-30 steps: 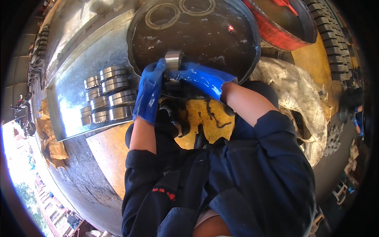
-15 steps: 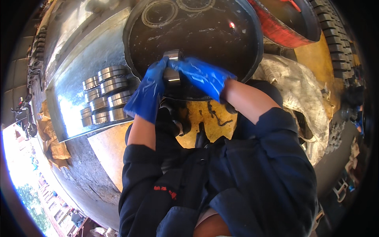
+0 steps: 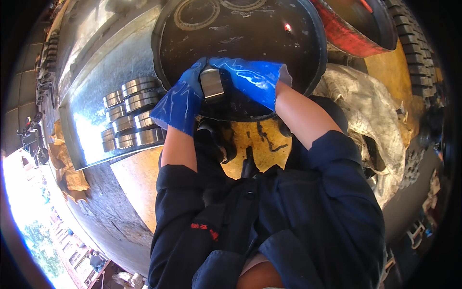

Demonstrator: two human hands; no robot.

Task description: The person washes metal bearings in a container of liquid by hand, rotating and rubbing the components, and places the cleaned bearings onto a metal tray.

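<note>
Both my hands wear long blue rubber gloves. Between them is a shiny steel ring, like a bearing ring [image 3: 212, 84], held over the near left part of a round dark basin [image 3: 323, 53]. My left hand [image 3: 188, 82] is closed on the ring's left side. My right hand [image 3: 236, 71] grips its far right side, with the glove cuff folded open at the wrist. The gloves hide most of both hands' fingertips and the ring's ends. Several similar steel rings [image 3: 139, 102] stand stacked in rows on a metal tray [image 3: 84, 123] to my left.
Two round ring shapes [image 3: 197, 13] show at the basin's far side. A red-sided tub [image 3: 344, 33] stands at the far right, near a tyre [image 3: 415, 53]. A pale crumpled sack [image 3: 361, 106] lies to the right. Brown paper [image 3: 70, 168] lies beside the tray's left edge.
The ring has turned between my hands, and its broad shiny face shows more now. My right hand has shifted slightly away from me. The whole view has moved a little.
</note>
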